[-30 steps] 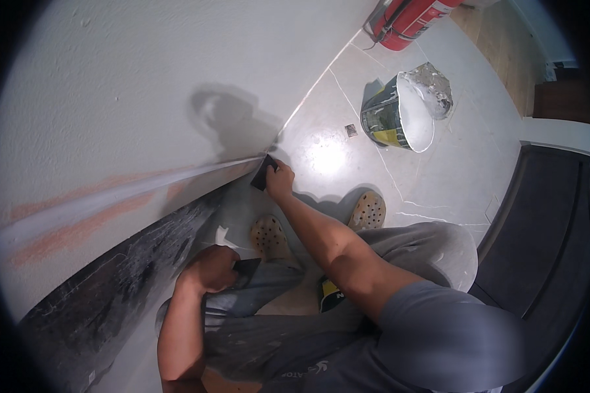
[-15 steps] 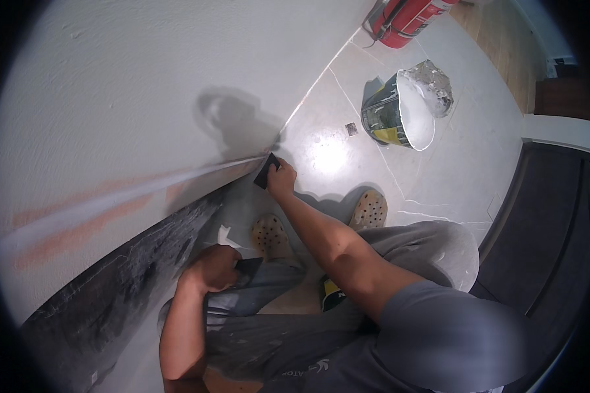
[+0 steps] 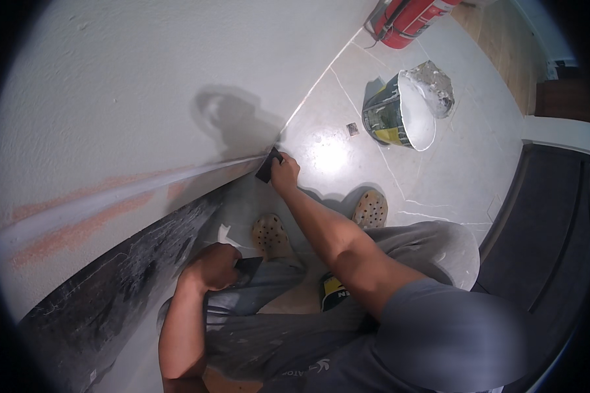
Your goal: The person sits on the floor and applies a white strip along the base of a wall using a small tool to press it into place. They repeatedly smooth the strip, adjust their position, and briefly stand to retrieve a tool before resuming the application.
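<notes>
Head view: hands [image 3: 286, 173] partly hide dark blades [image 3: 265, 170]; extinguisher [image 3: 413, 22] cropped.

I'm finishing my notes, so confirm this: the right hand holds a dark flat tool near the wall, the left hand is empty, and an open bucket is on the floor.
The left hand is not empty: the head view shows it holding a second dark tool. The flat tool in the right hand near the wall and the bucket on the floor are correct.

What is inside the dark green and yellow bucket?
The dark green and yellow bucket shows white inside; paste or lining, I cannot tell. A crumpled grey sheet covers part of its opening; whatever lies beneath is hidden.
</notes>
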{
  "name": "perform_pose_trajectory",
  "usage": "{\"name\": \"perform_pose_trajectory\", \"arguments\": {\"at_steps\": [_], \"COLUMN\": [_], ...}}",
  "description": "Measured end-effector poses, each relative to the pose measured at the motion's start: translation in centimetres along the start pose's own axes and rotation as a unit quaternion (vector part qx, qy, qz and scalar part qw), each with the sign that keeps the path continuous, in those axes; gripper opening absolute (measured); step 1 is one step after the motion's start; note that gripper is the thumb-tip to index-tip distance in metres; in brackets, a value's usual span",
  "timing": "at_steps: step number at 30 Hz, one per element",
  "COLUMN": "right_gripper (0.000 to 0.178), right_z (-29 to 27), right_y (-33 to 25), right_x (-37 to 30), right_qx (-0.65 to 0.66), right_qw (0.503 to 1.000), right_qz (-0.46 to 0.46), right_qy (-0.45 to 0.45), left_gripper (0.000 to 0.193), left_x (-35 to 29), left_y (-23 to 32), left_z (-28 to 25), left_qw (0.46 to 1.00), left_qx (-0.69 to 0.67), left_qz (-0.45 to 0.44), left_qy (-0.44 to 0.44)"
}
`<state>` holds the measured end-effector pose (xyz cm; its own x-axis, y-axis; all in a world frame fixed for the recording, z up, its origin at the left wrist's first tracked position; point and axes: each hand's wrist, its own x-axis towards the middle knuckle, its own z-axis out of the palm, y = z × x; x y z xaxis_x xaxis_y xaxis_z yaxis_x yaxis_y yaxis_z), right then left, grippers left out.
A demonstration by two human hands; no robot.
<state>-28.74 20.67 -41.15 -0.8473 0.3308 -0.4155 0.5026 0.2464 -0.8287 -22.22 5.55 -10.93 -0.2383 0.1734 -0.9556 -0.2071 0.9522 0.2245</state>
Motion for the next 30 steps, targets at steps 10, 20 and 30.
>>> {"name": "perform_pose_trajectory", "arguments": {"at_steps": [10,20,30], "right_gripper": [0.029,0.032,0.034], "right_z": [-0.7,-1.3,-4.2], "right_y": [0.8,2.8,2.1], "right_x": [-0.3,0.6,0.5], "right_qx": [0.034,0.070,-0.058], "right_qw": [0.998,0.985,0.985], "right_qz": [0.054,0.082,-0.007], "right_qy": [-0.019,-0.133,-0.162], "left_gripper": [0.037,0.041,0.025], "left_x": [0.2,0.7,1.8], "left_y": [-0.6,-1.2,-1.2], "left_z": [0.4,1.1,1.2], "left_qw": [0.999,0.995,0.997], "left_qx": [0.005,0.021,0.038], "left_qz": [0.030,0.072,0.017], "left_qy": [0.022,0.071,0.071]}}
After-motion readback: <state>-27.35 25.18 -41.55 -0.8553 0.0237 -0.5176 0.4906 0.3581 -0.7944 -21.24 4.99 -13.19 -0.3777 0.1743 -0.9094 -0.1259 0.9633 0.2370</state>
